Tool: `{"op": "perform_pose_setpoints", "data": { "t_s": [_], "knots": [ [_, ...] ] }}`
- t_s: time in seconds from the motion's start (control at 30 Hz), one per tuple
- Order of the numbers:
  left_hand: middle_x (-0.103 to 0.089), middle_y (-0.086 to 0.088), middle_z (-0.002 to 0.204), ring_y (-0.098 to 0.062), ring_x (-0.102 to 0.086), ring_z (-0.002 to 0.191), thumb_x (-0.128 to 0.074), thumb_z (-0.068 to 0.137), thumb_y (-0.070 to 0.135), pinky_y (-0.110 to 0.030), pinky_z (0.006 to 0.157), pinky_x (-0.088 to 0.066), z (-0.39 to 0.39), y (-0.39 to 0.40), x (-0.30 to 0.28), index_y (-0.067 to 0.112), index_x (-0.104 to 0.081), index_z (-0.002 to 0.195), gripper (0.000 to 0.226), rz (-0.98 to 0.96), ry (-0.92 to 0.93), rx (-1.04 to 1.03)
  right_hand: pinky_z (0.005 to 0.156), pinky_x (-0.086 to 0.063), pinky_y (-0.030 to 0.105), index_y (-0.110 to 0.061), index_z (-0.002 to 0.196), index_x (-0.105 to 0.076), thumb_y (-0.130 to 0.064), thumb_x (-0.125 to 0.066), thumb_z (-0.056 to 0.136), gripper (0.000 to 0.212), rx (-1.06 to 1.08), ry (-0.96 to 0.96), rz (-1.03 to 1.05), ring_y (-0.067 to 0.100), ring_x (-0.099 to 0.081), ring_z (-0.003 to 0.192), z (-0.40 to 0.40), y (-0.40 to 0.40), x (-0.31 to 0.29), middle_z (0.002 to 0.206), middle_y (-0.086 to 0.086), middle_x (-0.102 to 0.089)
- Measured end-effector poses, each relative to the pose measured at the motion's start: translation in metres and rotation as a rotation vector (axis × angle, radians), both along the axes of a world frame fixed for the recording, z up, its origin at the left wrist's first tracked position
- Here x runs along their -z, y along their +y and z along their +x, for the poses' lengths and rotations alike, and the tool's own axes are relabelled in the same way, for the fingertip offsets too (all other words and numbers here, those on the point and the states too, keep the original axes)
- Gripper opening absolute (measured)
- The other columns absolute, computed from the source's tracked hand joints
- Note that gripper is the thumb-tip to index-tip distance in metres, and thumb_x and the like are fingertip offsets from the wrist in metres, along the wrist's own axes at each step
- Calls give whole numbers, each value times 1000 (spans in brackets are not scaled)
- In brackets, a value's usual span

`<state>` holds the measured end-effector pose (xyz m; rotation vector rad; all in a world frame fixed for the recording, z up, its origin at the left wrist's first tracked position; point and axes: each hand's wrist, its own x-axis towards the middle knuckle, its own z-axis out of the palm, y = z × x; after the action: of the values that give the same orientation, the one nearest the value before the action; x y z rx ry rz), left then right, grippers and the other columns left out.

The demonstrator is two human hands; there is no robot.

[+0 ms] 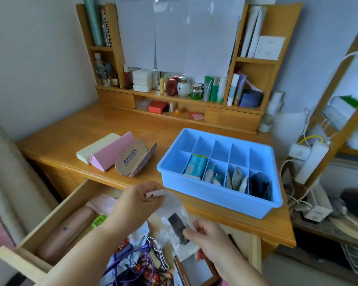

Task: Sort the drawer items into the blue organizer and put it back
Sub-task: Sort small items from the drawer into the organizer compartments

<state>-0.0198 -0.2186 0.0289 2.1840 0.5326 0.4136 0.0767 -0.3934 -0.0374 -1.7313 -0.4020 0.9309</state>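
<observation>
Blue organizer on counter, right of centre, near front edge, above open drawer. Ten compartments in two rows; back row bare, front row partly filled: blue packet second from left, small pale packets next, grey-beige items beyond, dark items far right. Front-left compartment mostly hidden by wall.

Clear plastic bag held over drawer between both hands, dark flat item visible inside. Left hand: fingers pinched on bag's top edge. Right hand: fingers curled, pinching bag's lower part.

Drawer contents: tan cylinder along left side, pink cloth at back, green clip, tangle of purple cord and red beads at front.

Counter, left of organizer: cream case, pink triangular case, open brown glasses case, side by side.
</observation>
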Motion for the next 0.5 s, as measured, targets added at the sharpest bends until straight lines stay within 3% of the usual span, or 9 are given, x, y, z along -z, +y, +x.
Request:
{"op": "perform_pose_setpoints", "data": {
  "t_s": [0.1, 0.17, 0.2, 0.27, 0.33, 0.4, 0.5],
  "knots": [
    [-71, 11, 89, -5, -62, 76, -55, 85, 7, -19, 66, -49, 2, -24, 4, 27, -71, 97, 28, 348, 20, 128, 45, -41, 25, -6, 77, -58, -18, -64, 90, 18, 173, 84, 67, 17, -54, 41, 1, 9, -9, 61, 5, -55],
    [-65, 15, 114, 1, -58, 103, -52, 83, 16, -18, 89, -47, 1, -41, 14, 27, -65, 115, 35, 385, -2, 241, 46, -45, 25, -6, 82, -64, -15, -61, 90, 12, 242, 154, 183, 19, -61, 50, 0, 17, -17, 63, 7, -66],
    [-57, 17, 127, 6, -49, 116, -54, 84, 23, -11, 99, -39, 0, -47, 18, 26, -60, 124, 41, 372, -28, 265, 49, -47, 25, -7, 84, -67, -14, -60, 90, 11, 258, 185, 235, 20, -65, 57, -1, 18, -22, 68, 9, -70],
    [-43, 17, 141, 7, -34, 131, -60, 85, 31, -6, 106, -25, 0, -51, 24, 23, -51, 135, 52, 355, -74, 244, 54, -51, 26, -10, 90, -73, -19, -55, 92, 20, 257, 286, 346, 24, -69, 71, -2, 19, -29, 81, 13, -73],
    [-41, 12, 145, -1, -34, 137, -60, 88, 29, -12, 109, -28, 0, -49, 23, 21, -48, 138, 51, 394, -121, 218, 55, -53, 27, -14, 92, -77, -28, -52, 94, 28, 221, 414, 450, 24, -71, 74, -2, 21, -37, 87, 15, -74],
    [-40, 7, 147, -4, -35, 137, -59, 90, 25, -12, 108, -30, 0, -43, 18, 17, -47, 139, 51, 411, -175, 232, 52, -53, 26, -13, 83, -77, -25, -58, 90, 23, 204, 365, 447, 23, -71, 70, 2, 26, -47, 84, 14, -73],
    [-34, 8, 150, 1, -30, 138, -60, 89, 30, -9, 109, -23, -1, -30, 18, 14, -41, 142, 59, 330, -251, 210, 50, -51, 25, -12, 68, -69, -13, -61, 89, 22, 280, 85, 307, 14, -67, 58, 17, 42, -61, 68, 6, -70]
  ]
}}
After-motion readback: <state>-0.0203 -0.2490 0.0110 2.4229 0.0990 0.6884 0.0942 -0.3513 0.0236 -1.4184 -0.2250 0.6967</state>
